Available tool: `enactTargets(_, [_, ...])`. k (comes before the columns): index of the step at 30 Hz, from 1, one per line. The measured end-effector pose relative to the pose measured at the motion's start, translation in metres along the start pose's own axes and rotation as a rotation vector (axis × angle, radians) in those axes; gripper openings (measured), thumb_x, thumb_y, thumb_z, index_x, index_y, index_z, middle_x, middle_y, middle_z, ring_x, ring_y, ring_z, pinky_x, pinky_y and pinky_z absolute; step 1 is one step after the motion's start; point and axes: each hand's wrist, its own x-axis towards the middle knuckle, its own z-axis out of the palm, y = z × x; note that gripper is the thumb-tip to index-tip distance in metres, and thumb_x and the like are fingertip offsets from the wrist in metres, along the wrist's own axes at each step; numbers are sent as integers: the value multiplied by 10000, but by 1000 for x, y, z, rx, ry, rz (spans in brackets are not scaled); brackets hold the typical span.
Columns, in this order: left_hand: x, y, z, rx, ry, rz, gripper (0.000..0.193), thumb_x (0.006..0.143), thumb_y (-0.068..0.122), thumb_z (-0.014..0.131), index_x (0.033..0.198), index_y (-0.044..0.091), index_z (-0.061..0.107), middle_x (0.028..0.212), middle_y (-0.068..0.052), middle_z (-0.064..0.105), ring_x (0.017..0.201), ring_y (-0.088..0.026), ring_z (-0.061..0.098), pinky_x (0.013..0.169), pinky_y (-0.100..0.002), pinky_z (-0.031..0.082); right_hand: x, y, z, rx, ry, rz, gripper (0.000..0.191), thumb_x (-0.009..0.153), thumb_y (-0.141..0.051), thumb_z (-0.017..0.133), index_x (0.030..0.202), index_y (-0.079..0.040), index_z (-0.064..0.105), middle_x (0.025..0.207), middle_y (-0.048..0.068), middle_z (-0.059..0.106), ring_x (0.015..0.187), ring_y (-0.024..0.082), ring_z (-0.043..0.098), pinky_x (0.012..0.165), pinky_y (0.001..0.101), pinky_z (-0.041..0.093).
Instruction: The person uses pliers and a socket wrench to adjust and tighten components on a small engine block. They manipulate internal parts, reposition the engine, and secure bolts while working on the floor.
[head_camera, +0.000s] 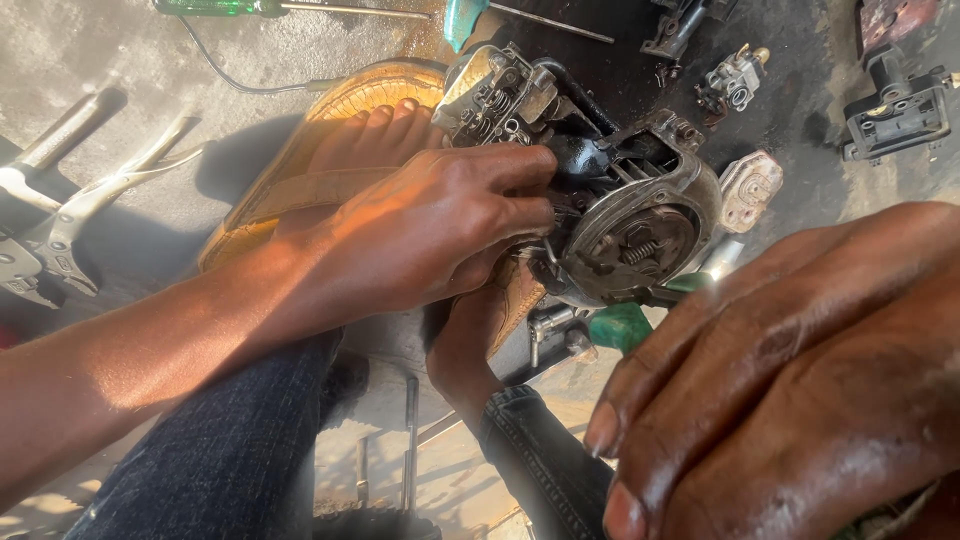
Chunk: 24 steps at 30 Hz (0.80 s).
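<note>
Greasy grey metal marks the small engine (610, 215) lying on the concrete floor (100, 60) near the far edge, wedged against a sandalled foot (370, 135). In the head view, the left hand (440, 225) rests on the engine, fingers pressed together against its dark housing. Close to the camera, the right hand (800, 390) hangs with fingers curled together; whether it holds anything cannot be told. Locking pliers (60, 230) lie at the left edge, a green-handled screwdriver (240, 8) along the far edge.

Greasy, dull metal engine (610, 200) (black-smeared), rough concrete floor (100, 60), woven tan sandal (370, 90).
</note>
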Motion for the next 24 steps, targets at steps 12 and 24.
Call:
enactTargets(12, [2, 2, -6, 43, 81, 88, 341, 784, -82, 732, 1121, -31, 740, 1284, -233, 643, 1284, -363, 607, 1119, -454, 506, 23, -2, 7, -64, 133, -134, 146, 983, -234, 639, 1069, -126, 687, 1113, 80, 728, 1071, 231, 665, 914, 421, 533])
enactTargets(24, [6, 17, -29, 82, 132, 196, 353, 689, -49, 724, 1042, -34, 723, 1117, -160, 610, 1103, -324, 640, 909, -447, 569, 35, -13, 29, -85, 383, -132, 157, 937, -232, 716, 838, -120, 671, 830, 9, 648, 788, 164, 634, 710, 367, 508])
